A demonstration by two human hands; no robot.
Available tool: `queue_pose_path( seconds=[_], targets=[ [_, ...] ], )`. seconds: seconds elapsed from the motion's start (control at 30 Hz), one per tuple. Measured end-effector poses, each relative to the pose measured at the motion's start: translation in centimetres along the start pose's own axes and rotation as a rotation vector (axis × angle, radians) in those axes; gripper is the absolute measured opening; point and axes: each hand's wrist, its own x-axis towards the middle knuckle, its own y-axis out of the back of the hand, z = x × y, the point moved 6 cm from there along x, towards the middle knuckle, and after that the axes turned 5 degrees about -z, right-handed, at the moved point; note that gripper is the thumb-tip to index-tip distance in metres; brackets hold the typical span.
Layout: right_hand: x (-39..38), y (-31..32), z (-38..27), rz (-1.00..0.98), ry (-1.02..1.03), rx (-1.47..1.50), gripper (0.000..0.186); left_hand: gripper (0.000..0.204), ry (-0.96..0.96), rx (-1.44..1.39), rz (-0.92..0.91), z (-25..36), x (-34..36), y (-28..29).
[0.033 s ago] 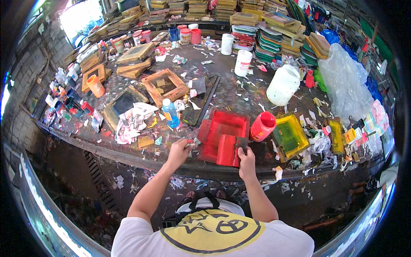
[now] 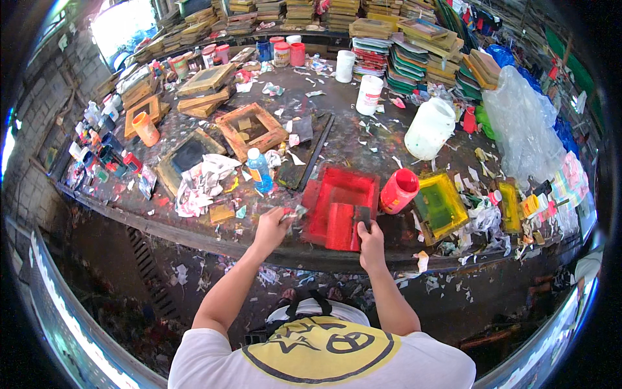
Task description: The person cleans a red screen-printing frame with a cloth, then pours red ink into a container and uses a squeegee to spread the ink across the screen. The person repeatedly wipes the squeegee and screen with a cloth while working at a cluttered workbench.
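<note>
My right hand (image 2: pixel 371 245) grips the dark edge of a squeegee (image 2: pixel 343 227) coated in red ink, its thumb on top. The squeegee is held over the near right corner of a red-inked screen frame (image 2: pixel 319 209) on the table. To the left of that frame, my left hand (image 2: pixel 272 230) is closed around a small, pale grey, flat thing (image 2: pixel 298 212) whose kind I cannot make out. Beside the frame's right side leans a red ink jar (image 2: pixel 399 190). A bottle of blue liquid (image 2: pixel 260 171) stands beyond my left hand.
A yellow-edged screen frame (image 2: pixel 440 204) lies to the right, near a large white jar (image 2: pixel 429 129). A stained rag (image 2: pixel 205 184) and wooden frames (image 2: pixel 251 131) lie at left. Stacks of frames (image 2: pixel 427 48) line the back. Paper scraps litter the table and floor.
The squeegee and my right hand have shifted slightly left. My left hand has moved up a little, with more of the pale grey thing showing. The rest looks the same.
</note>
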Motion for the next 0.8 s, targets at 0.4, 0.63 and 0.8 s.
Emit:
queue_pose_path(
  seconds=[0.4,0.63,0.8],
  targets=[
    [-1.0,-11.5,-1.2,0.107,0.258,-0.555,0.036,0.048,-0.573,0.406,0.029,8.4,0.8,-1.9],
    [-2.1,-12.5,-1.5,0.251,0.368,-0.527,0.034,0.051,-0.517,0.511,-0.006,7.3,-0.4,-3.8],
    [-1.3,-11.7,-3.1,0.276,0.332,-0.433,0.031,0.048,-0.549,0.332,-0.044,6.1,-2.5,-5.8]
  ],
)
